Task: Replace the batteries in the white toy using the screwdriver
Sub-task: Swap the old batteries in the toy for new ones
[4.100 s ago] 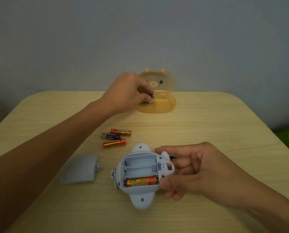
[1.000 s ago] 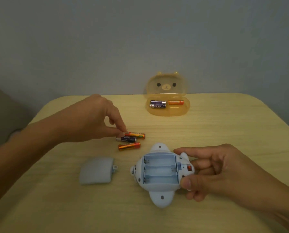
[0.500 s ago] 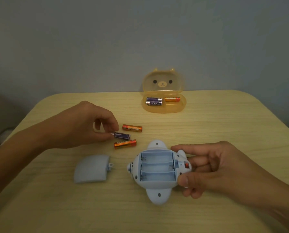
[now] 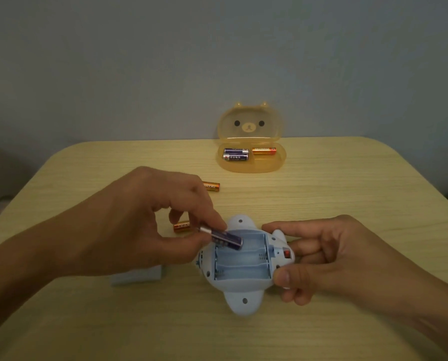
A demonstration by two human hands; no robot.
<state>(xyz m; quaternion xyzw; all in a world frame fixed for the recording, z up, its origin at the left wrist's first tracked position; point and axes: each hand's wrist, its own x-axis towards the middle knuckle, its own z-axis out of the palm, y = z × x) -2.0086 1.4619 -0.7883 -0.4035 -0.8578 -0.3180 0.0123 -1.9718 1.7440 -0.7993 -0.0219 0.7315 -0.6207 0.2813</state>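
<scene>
The white toy (image 4: 240,298) lies belly-up on the table with its battery bay open and no batteries in the slots. My right hand (image 4: 329,259) grips the toy's right side. My left hand (image 4: 144,220) pinches a purple battery (image 4: 224,238) and holds it tilted over the bay's upper left corner. Two orange batteries lie on the table, one (image 4: 212,186) beyond my left hand, one (image 4: 181,226) partly hidden under my fingers. The grey battery cover (image 4: 137,276) lies left of the toy, mostly behind my left wrist. No screwdriver shows.
An open orange bear-faced box (image 4: 251,166) stands at the table's far edge with three batteries inside. The wooden table (image 4: 348,191) has rounded corners, and a grey wall rises behind it.
My left hand has lifted the purple battery off the table and carried it right to the toy's open bay. My right hand keeps its hold on the toy.
</scene>
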